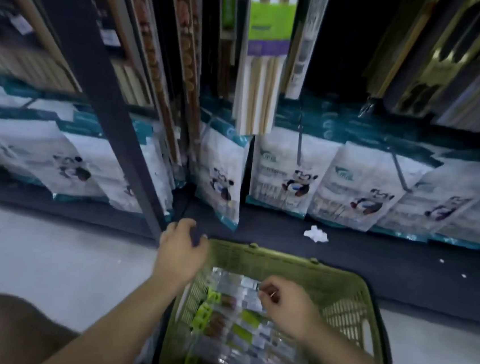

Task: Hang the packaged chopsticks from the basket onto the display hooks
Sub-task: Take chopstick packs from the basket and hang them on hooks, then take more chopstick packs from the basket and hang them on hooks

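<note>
Lower centre, my left hand (181, 249) curls its fingers round the basket (349, 282) rim, likely steadying it, while my right hand (285, 302) pinches one of the packaged chopsticks (235, 329) lying inside.

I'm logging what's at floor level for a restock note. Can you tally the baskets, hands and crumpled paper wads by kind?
Green plastic basket: 1
Bare hands, left and right: 2
Crumpled white paper wad: 1
Total: 4
The packaged chopsticks in the basket are too blurred to count.
</note>
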Action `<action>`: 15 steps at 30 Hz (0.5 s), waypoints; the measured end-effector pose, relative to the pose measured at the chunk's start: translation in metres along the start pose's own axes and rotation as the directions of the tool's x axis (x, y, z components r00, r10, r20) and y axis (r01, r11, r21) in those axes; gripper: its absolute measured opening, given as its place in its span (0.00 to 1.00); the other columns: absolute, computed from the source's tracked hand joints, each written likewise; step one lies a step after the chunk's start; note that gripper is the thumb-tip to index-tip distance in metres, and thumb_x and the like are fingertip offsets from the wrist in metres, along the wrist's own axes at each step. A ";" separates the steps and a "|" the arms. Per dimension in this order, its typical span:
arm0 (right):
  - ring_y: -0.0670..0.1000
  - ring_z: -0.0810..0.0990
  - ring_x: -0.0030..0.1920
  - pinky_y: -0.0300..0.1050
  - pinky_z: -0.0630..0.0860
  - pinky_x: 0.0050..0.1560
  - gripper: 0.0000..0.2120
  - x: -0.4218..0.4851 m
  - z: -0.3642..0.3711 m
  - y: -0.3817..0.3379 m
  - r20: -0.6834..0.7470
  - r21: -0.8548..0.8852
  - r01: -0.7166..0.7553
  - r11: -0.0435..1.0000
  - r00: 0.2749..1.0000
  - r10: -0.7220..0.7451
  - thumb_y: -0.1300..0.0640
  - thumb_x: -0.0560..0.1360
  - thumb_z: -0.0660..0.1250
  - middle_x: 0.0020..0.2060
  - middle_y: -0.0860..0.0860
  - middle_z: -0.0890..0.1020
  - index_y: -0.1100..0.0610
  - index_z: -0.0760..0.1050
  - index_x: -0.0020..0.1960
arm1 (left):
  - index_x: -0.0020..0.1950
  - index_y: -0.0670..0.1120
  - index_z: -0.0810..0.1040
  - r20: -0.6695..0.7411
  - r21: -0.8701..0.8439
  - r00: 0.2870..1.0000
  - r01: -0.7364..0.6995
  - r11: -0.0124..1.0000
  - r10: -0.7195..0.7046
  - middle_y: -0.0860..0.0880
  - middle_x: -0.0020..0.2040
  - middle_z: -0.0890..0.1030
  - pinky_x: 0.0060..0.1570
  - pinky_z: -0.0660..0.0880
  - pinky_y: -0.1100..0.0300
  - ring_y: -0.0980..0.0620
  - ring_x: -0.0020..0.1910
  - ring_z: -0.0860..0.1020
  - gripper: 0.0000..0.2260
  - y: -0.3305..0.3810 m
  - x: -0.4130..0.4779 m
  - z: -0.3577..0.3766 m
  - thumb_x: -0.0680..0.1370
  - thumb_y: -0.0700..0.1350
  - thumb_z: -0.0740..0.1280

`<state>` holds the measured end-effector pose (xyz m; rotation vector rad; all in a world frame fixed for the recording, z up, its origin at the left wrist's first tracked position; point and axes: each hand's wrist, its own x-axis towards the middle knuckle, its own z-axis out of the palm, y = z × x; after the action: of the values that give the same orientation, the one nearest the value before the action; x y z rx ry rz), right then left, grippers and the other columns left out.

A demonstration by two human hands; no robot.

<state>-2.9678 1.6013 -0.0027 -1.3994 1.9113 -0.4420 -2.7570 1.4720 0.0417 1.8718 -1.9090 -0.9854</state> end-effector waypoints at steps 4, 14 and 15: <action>0.54 0.82 0.48 0.45 0.76 0.48 0.05 0.014 0.063 0.045 0.179 -0.072 -0.076 0.995 0.980 0.088 0.55 0.77 0.66 0.46 0.50 0.83 0.53 0.81 0.50 | 0.72 0.43 0.69 0.069 0.104 0.975 0.203 0.974 -0.211 0.40 0.65 0.75 0.64 0.72 0.44 0.37 0.66 0.72 0.26 -0.077 -0.010 0.032 0.80 0.56 0.66; 0.60 0.71 0.68 0.48 0.72 0.63 0.32 0.024 0.138 0.100 0.241 -0.397 -0.023 0.917 0.962 0.128 0.41 0.75 0.69 0.69 0.55 0.71 0.50 0.68 0.75 | 0.50 0.55 0.74 0.106 -0.183 0.956 0.291 0.939 -0.275 0.53 0.39 0.82 0.42 0.76 0.54 0.53 0.41 0.81 0.17 -0.129 -0.032 0.077 0.75 0.67 0.62; 0.60 0.69 0.69 0.49 0.71 0.66 0.33 0.026 0.139 0.102 0.238 -0.421 -0.013 0.907 0.963 0.124 0.39 0.74 0.70 0.70 0.55 0.71 0.50 0.68 0.75 | 0.49 0.55 0.74 0.106 -0.190 0.955 0.291 0.938 -0.276 0.53 0.39 0.82 0.41 0.76 0.54 0.54 0.41 0.81 0.17 -0.130 -0.030 0.077 0.75 0.67 0.62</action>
<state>-2.9414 1.6317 -0.1722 -1.5589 1.8939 0.1971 -2.7039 1.5318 -0.0900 2.0477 -1.5329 -1.3055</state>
